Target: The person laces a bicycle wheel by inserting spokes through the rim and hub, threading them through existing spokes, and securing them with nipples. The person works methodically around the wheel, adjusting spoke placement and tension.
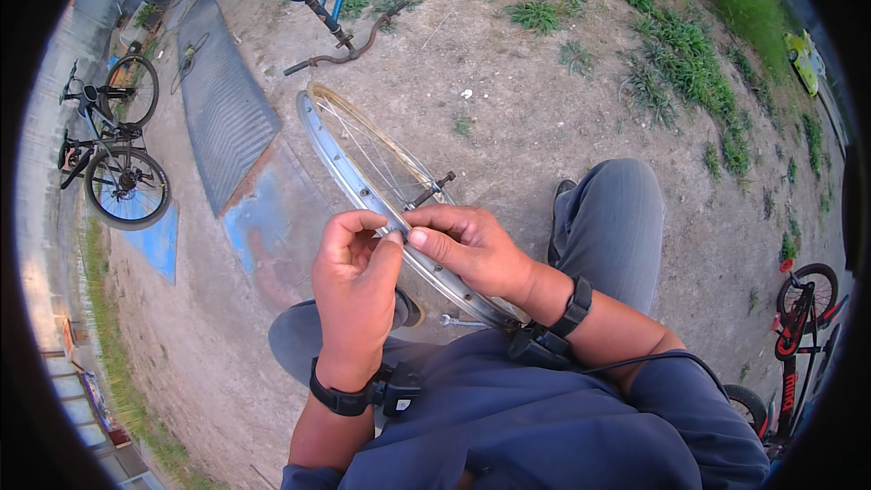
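A bare metal bicycle wheel rim with thin spokes and a hub axle stands tilted between my knees. My left hand and my right hand meet at the near part of the rim. The thumbs and forefingers of both hands pinch at the same spot on the rim, where a spoke meets it. Whatever small part sits between the fingertips is hidden. Both wrists wear black bands with small devices.
A small wrench lies on the dirt below the rim. A blue bicycle frame with rusty handlebars lies ahead. A grey mat and blue panels lie at left, beside a black bicycle. A red bicycle stands at right.
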Demonstrator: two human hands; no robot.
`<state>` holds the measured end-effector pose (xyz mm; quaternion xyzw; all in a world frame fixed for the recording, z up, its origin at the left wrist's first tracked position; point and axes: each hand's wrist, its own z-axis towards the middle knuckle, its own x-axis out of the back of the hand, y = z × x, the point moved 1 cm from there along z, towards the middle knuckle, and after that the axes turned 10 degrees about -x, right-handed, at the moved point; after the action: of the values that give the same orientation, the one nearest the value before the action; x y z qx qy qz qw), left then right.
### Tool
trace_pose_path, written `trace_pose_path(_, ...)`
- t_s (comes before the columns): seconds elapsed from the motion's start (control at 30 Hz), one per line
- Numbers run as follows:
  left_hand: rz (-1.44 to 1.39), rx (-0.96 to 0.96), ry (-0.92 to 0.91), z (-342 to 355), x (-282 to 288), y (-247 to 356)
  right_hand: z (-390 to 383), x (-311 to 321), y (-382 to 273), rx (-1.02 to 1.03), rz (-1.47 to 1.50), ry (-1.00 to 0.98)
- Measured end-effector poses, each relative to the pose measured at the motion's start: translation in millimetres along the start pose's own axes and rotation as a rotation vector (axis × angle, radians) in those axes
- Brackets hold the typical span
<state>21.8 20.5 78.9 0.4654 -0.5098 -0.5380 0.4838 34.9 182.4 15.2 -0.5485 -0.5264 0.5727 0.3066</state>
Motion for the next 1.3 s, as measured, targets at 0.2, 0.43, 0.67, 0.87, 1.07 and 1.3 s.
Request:
trace_pose_path(0.2, 0.040, -0.068, 0.033, -4, 3, -2, -2, 2, -3, -0.030, -0.021, -0.002)
trace_pose_path(0.43, 0.808, -0.556, -0.155, -9, 8, 15, -4, 1, -4, -0.035, 0.057, 0.007)
trace_pose_path(0.67, 0.991, -0.690, -0.193, 0, -1, 24, -3, 0, -3, -0.044, 0.077, 0.003)
trace_pose_path(0.87, 1.085, -0.720, -0.188, 3, -7, 26, -2, -3, -3, -0.046, 0.110, -0.034)
trace_pose_path(1.07, 1.116, -0.737, -0.201, 5, -7, 27, -1, -3, -4, -0.032, 0.102, -0.035)
trace_pose_path(1.3, 1.078, -0.745, -0.244, 12, -4, 28, 0, -3, -1, -0.038, 0.057, -0.002)
